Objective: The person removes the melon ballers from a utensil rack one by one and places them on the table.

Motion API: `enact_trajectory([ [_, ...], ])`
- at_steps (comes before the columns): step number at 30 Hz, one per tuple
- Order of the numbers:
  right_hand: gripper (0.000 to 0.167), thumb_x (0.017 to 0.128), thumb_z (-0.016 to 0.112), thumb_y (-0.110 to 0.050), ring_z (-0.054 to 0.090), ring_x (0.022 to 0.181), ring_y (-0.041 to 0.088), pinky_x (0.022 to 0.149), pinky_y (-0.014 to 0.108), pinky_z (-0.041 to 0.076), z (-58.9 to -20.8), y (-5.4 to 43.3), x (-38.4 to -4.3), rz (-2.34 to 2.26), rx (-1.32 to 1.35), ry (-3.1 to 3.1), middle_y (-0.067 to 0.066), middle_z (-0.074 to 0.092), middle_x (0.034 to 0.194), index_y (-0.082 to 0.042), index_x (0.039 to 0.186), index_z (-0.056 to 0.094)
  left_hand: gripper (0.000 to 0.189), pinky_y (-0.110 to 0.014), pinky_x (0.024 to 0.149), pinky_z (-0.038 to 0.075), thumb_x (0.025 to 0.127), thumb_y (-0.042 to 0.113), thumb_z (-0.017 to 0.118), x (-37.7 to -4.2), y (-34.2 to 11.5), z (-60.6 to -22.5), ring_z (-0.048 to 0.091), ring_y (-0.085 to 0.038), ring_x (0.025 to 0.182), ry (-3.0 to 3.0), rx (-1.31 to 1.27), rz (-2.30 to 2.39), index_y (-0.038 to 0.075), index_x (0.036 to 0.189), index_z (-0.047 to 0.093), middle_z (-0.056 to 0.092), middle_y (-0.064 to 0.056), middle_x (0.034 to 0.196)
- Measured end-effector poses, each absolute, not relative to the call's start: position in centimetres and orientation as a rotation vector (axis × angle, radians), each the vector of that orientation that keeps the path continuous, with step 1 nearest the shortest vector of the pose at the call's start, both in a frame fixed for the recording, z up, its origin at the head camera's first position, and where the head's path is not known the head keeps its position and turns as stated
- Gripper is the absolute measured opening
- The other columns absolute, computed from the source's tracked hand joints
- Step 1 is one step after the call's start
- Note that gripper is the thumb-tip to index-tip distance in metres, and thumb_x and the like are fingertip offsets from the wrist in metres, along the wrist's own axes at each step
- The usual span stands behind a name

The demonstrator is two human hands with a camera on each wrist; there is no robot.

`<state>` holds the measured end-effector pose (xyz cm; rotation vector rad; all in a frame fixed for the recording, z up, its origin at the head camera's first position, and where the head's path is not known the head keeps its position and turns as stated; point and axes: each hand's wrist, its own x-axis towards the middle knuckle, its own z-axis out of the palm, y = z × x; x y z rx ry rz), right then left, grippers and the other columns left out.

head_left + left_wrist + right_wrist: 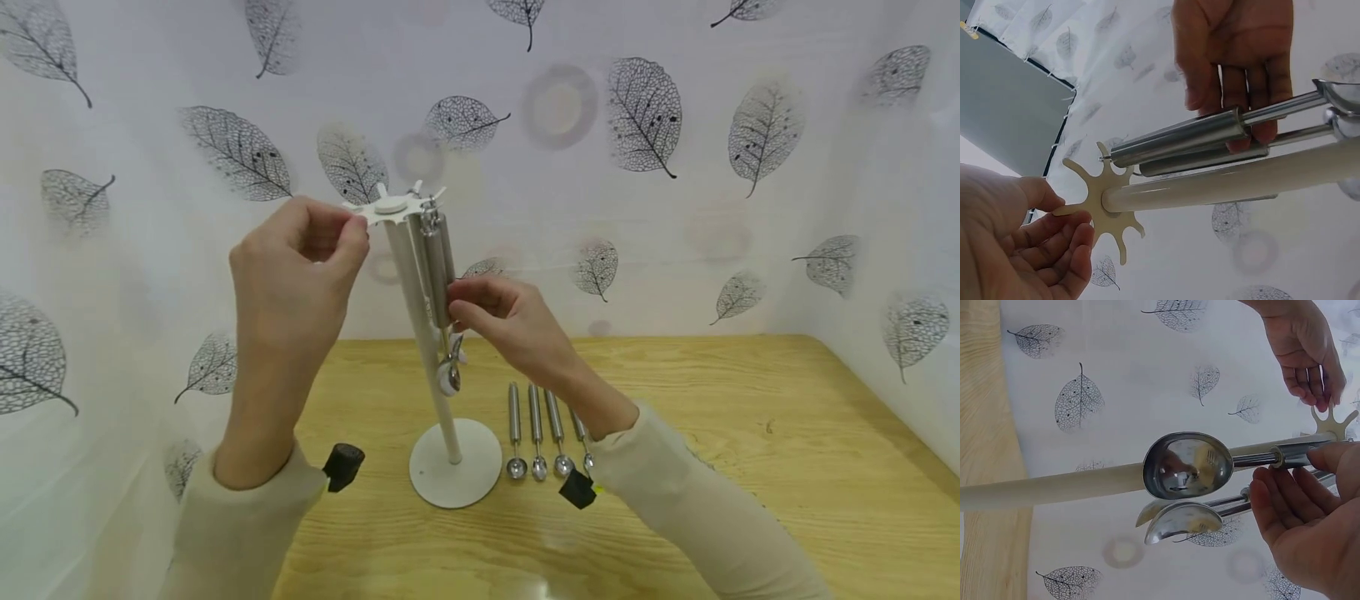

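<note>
A cream rack has a round base (456, 487), an upright pole (446, 417) and a star-shaped top (390, 207) with several prongs. My left hand (288, 271) pinches one prong between thumb and fingers. Several metal ice cream scoops hang from the far right side of the top, bowls down. My right hand (517, 325) lightly holds the handle of the nearest ice cream scoop (1188, 465), thumb on one side and fingers on the other. Behind it, another hanging scoop (1185, 523) shows its bowl. The exact finger contact is partly hidden.
On the wooden table (750, 433), several more metal scoops (536, 417) lie in a row right of the base, one partly behind my right sleeve. A leaf-patterned curtain (525, 208) stands behind and at both sides.
</note>
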<state>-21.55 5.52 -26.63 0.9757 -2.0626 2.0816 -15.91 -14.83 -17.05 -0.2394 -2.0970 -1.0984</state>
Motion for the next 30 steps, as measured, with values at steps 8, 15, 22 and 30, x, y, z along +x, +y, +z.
enact_trajectory([
  [8,0.029,0.100,0.059,0.004,0.068,0.109,0.035,0.097,0.040,0.055,-26.1,4.9,-21.0,2.105,1.086,-1.980,0.023,0.068,0.119,0.011,0.129,0.059,0.022,-0.020,0.071,0.049,0.099,0.025,0.066,-15.8,-14.6,-17.1,0.061,-0.009,0.077,-2.090,-0.218,-1.059,0.006,0.103,0.076,0.071,-0.003,0.090],
  [15,0.033,0.099,0.060,0.003,0.066,0.107,0.040,0.094,0.042,0.056,-25.5,5.2,-20.8,2.068,1.138,-2.039,0.025,0.067,0.119,0.012,0.131,0.057,0.024,-0.020,0.069,0.049,0.099,0.028,0.068,-15.8,-14.6,-17.4,0.061,-0.010,0.075,-2.048,-0.236,-1.045,0.007,0.102,0.077,0.073,-0.002,0.090],
  [22,0.032,0.098,0.061,0.006,0.067,0.103,0.034,0.095,0.044,0.055,-24.8,6.2,-20.7,2.089,1.171,-2.057,0.029,0.065,0.118,0.013,0.129,0.059,0.023,-0.019,0.069,0.049,0.099,0.026,0.066,-15.9,-14.6,-17.6,0.062,-0.010,0.075,-2.032,-0.223,-1.053,0.006,0.104,0.078,0.073,-0.003,0.089],
  [30,0.028,0.098,0.064,0.002,0.069,0.097,0.029,0.093,0.043,0.056,-24.1,8.7,-20.0,2.075,1.059,-2.069,0.021,0.069,0.110,0.007,0.125,0.063,0.023,-0.020,0.069,0.049,0.099,0.024,0.064,-16.1,-14.5,-17.7,0.061,-0.011,0.074,-2.016,-0.225,-1.057,0.005,0.102,0.077,0.073,-0.004,0.088],
])
